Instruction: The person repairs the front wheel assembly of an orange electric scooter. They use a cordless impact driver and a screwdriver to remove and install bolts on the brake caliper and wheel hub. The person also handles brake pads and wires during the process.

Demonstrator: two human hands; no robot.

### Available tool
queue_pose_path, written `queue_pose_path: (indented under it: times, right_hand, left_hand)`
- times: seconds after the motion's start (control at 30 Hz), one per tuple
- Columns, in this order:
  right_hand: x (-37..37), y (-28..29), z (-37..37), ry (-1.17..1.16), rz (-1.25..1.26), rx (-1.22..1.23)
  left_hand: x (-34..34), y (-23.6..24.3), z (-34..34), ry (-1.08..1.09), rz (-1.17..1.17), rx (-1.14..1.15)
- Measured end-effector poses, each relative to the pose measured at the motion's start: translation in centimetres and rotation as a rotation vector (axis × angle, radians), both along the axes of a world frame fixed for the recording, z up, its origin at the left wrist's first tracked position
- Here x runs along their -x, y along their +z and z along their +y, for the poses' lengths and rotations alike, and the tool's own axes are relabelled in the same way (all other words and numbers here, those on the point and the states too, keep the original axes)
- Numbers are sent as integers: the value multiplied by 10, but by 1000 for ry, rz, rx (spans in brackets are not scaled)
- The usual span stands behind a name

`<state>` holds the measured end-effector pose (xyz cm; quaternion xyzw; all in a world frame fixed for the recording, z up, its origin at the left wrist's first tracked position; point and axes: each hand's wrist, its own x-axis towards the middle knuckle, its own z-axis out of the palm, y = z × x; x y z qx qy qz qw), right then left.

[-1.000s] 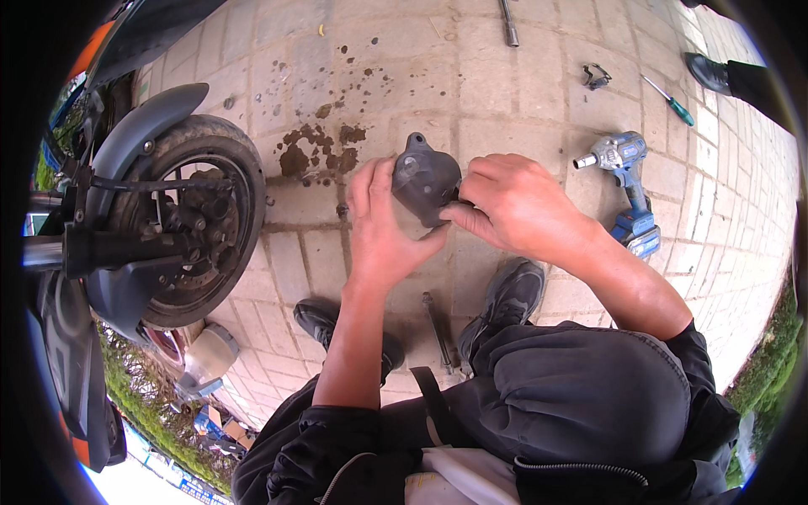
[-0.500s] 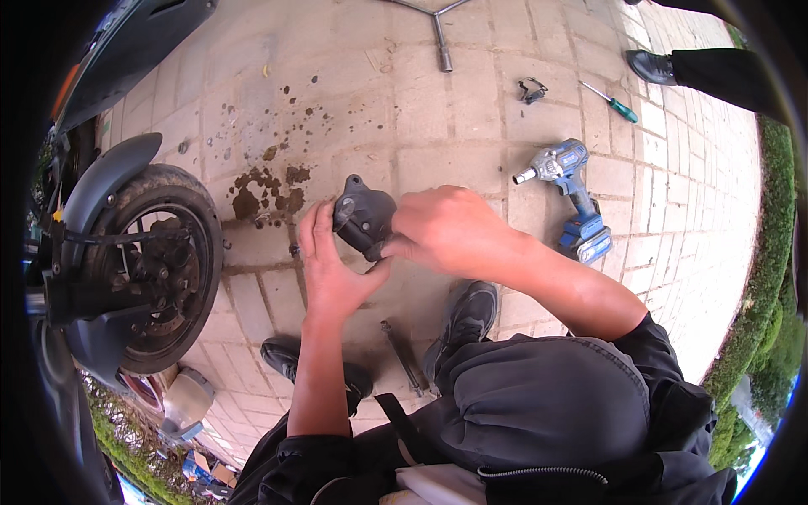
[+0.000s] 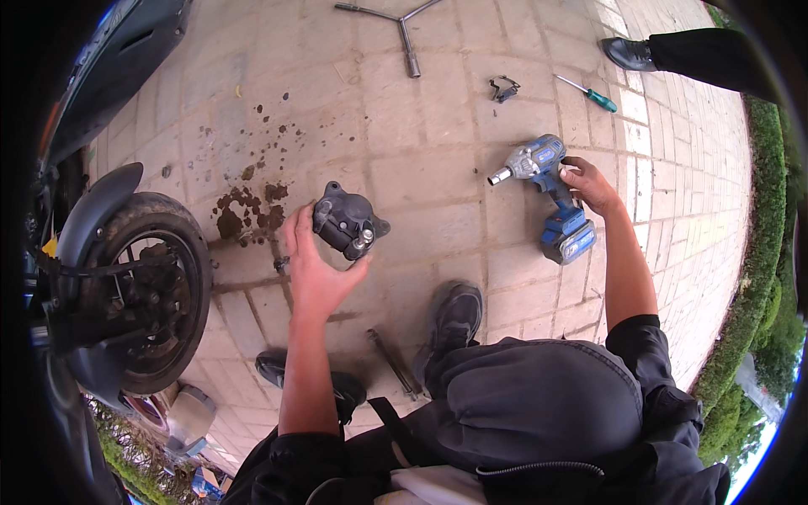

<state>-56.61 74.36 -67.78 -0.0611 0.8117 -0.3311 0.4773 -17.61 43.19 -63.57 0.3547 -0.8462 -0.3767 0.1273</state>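
My left hand (image 3: 318,273) grips a rounded black housing (image 3: 343,220) with mounting lugs, held up over the paving left of centre. A shiny metal fitting pokes out of its lower right side. Over on the right, my right hand (image 3: 591,185) is at the back of the grip of a blue cordless impact wrench (image 3: 551,181), its fingers curled against it. The wrench lies on the ground with a metal socket on its nose, pointing left. Part of the right fingers' contact with the grip is hidden.
A scooter's front wheel (image 3: 168,290) stands at left beside dark wet stains (image 3: 244,210). A three-armed socket wrench (image 3: 408,46), a small black bracket (image 3: 503,88) and a green-handled screwdriver (image 3: 599,99) lie farther off. A metal tool (image 3: 391,362) lies between my shoes. Another person's shoe (image 3: 629,55) is at far right.
My right hand has left the black housing and moved right to the impact wrench's grip. The left hand still holds the housing, whose fitting now shows. The view has shifted slightly.
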Motion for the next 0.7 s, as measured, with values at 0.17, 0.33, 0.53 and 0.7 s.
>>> queue_pose_path:
  times: [0.17, 0.33, 0.53, 0.7]
  right_hand:
    - [7, -33, -6, 40, -283, 193]
    - [-19, -12, -18, 77, -471, 167]
    - [-70, 27, -46, 10, -432, -27]
    - [-85, 48, -57, 110, -481, 166]
  left_hand:
    - [6, -5, -2, -66, -3, 9]
    - [7, -8, 2, -77, -37, -25]
    - [3, -13, 4, -85, -39, -42]
    - [-1, -11, 2, -120, -66, -5]
